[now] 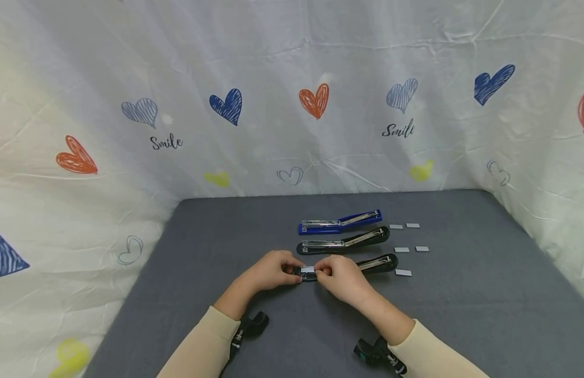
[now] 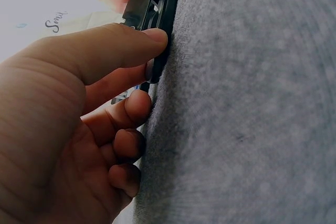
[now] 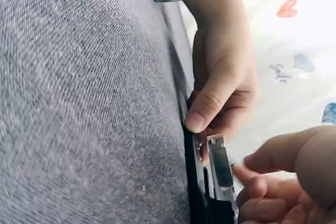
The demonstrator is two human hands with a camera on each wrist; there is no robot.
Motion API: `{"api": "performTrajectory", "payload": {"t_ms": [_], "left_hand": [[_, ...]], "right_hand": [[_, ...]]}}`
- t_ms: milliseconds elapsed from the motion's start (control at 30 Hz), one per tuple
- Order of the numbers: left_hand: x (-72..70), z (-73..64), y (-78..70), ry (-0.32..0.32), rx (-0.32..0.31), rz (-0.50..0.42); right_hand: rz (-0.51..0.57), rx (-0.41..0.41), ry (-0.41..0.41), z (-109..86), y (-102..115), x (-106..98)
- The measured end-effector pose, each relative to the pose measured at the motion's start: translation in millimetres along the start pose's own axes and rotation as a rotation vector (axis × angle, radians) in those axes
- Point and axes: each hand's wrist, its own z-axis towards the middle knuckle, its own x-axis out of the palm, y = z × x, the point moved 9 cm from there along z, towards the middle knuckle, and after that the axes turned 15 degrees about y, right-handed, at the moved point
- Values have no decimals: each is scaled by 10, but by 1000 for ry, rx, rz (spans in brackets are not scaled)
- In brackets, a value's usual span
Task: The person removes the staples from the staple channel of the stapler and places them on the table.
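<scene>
Near edge: the stapler (image 1: 367, 264) lay opened flat on the mat (image 1: 462, 315), tray up for loading.
Left hand (image 1: 272, 270): I pinched its base to steady it.
Right hand (image 1: 341, 277): I pinched a staple strip (image 1: 308, 270) over the tray.

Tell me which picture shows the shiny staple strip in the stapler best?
The right wrist view: the staple strip fills the open black stapler up close. The head view shows it tiny between both hands; the left wrist view shows it blurred.
</scene>
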Motion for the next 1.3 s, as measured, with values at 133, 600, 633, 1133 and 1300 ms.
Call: {"api": "performTrajectory", "payload": {"t_ms": [133, 600, 633, 1133, 1300], "left_hand": [[-2, -1, 0, 0, 2, 11], [8, 0, 2, 3, -3, 2], [7, -1, 3, 3, -3, 3], [-3, -5, -5, -5, -6, 12], [2, -4, -13, -1, -1, 7]], "right_hand": [[84, 3, -31, 24, -33, -4], [-15, -98, -127, 23, 53, 10], [-17, -102, -134, 21, 55, 5], [172, -58, -82, 21, -35, -202], [221, -23, -60, -30, -77, -383]]}}
